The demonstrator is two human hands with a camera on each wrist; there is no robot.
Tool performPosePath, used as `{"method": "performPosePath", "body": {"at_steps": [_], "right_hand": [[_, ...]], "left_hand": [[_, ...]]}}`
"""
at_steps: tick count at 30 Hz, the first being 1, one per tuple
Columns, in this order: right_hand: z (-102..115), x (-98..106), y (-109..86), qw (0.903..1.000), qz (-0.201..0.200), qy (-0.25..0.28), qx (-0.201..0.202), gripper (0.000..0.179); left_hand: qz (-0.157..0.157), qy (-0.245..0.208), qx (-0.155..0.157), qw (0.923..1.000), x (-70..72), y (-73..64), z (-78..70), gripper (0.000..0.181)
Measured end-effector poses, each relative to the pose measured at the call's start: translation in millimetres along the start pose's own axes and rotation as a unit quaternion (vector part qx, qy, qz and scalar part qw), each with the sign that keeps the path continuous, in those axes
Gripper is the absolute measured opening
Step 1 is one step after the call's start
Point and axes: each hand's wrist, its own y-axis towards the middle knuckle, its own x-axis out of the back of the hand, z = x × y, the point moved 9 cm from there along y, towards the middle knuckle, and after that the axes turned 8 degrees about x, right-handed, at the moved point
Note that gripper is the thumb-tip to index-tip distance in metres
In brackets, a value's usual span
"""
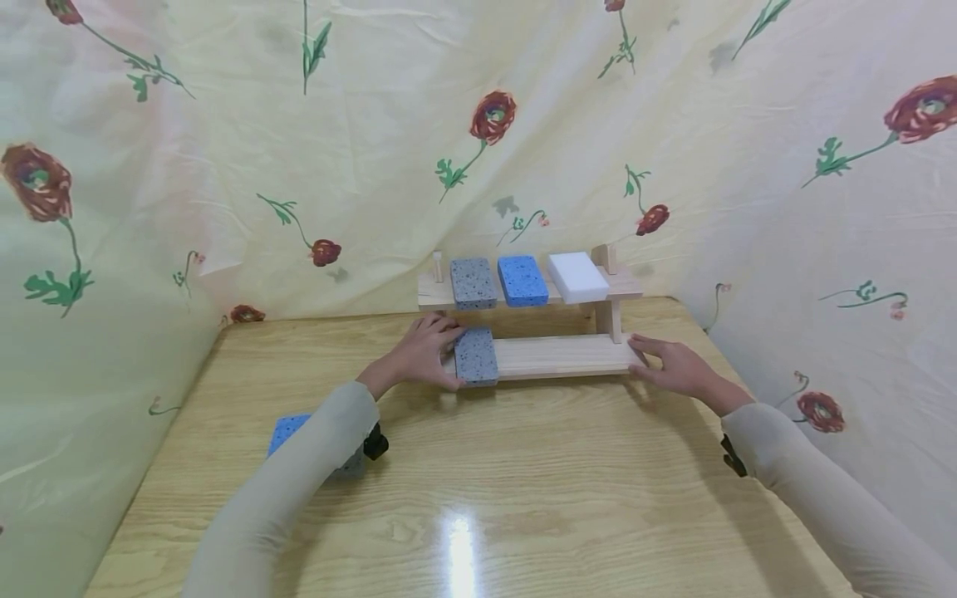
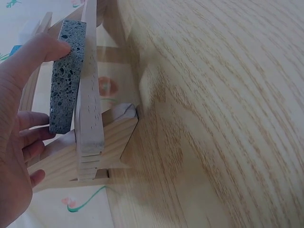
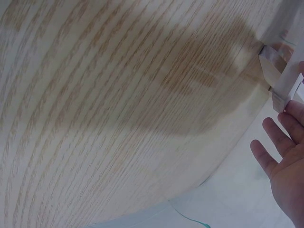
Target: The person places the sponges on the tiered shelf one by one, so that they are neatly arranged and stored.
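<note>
On the left end of the lower board of a two-tier wooden rack point(image 1: 561, 357) lies a grey speckled sponge point(image 1: 476, 357). My left hand point(image 1: 424, 353) grips it between thumb and fingers; in the left wrist view the thumb lies on the near edge of the sponge point(image 2: 69, 80) and the fingertips reach its other edge. At the opposite end of that board is my right hand point(image 1: 676, 365), its fingertips touching the board end with the fingers mostly straight. The upper board carries another grey sponge point(image 1: 473, 283), a blue sponge point(image 1: 522, 281) and a white sponge point(image 1: 578, 277).
A second blue sponge point(image 1: 287, 430) and a grey one point(image 1: 350, 467) lie on the wood-grain table point(image 1: 523, 490), partly hidden under the left forearm. Flower-patterned cloth point(image 1: 374, 166) hangs behind the rack and along both sides.
</note>
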Motion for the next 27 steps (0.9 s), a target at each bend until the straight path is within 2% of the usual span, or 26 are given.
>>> {"method": "performPosePath", "body": {"at_steps": [27], "right_hand": [[0.8,0.2,0.8,1.0,0.003,-0.001,-0.002,0.065]], "left_hand": [[-0.016,0.004,-0.012,0.9998,1.7,-1.8,-1.4,0.105]]}}
